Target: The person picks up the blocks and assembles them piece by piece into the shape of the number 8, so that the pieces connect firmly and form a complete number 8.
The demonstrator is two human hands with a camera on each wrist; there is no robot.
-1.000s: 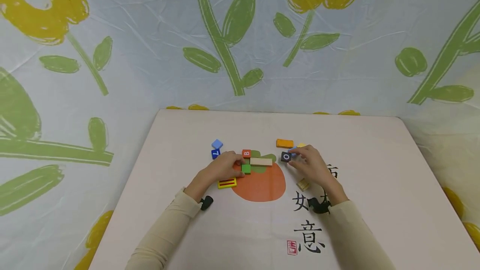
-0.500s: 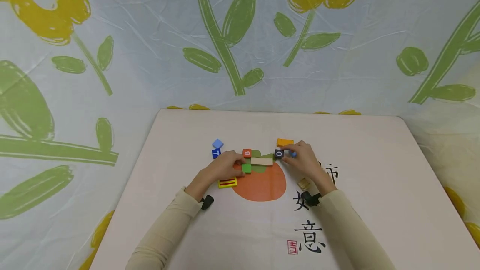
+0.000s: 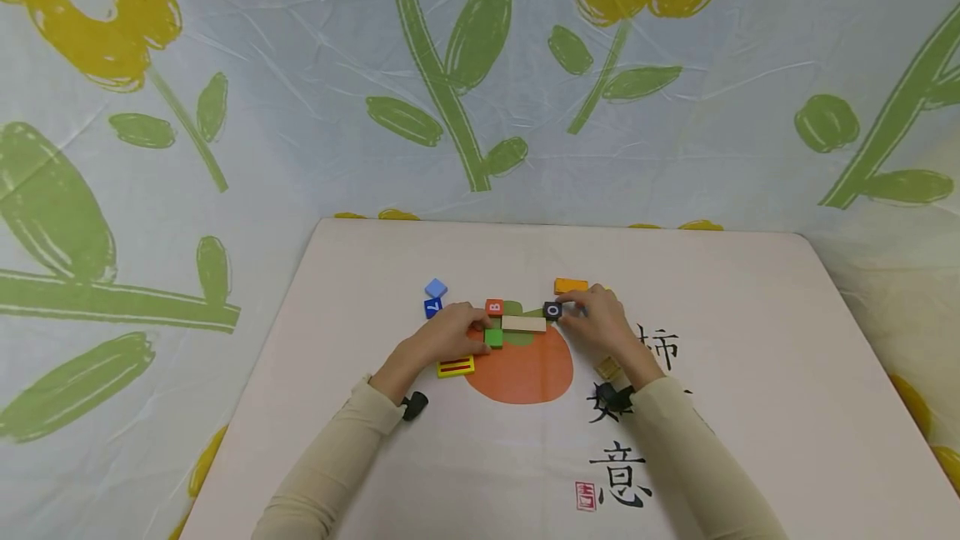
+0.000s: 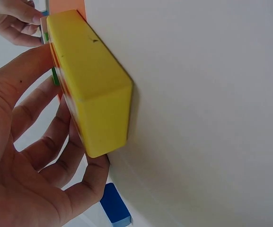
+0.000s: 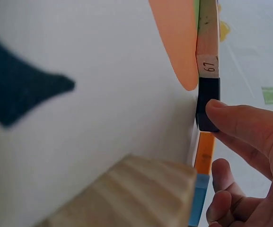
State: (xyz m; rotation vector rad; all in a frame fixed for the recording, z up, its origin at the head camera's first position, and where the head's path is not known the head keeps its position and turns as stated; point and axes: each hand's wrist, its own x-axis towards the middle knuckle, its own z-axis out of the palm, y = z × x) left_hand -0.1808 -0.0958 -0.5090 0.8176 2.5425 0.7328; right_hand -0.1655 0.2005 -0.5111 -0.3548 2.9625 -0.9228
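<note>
In the head view my left hand (image 3: 441,334) pinches a small green block (image 3: 493,338) between thumb and index finger. Just behind that block is a red block (image 3: 494,307) marked B. A plain wooden plank (image 3: 524,323) lies to their right, over a printed persimmon. My right hand (image 3: 598,321) pinches a black block (image 3: 552,310) marked O near the plank's right end. The right wrist view shows this black block (image 5: 209,94) against or close to the plank, which bears the number 67. A yellow block (image 4: 96,90) partly hides my left fingertips in the left wrist view.
Left of the red block lie a dark blue block (image 3: 432,307) marked 7 and a light blue one (image 3: 436,288). An orange block (image 3: 572,286) sits behind my right hand. A ridged wooden block (image 3: 608,368) lies near my right wrist.
My right hand has moved left with the black block, bringing it up to the plank's right end. The left hand stays in place at the green block.
</note>
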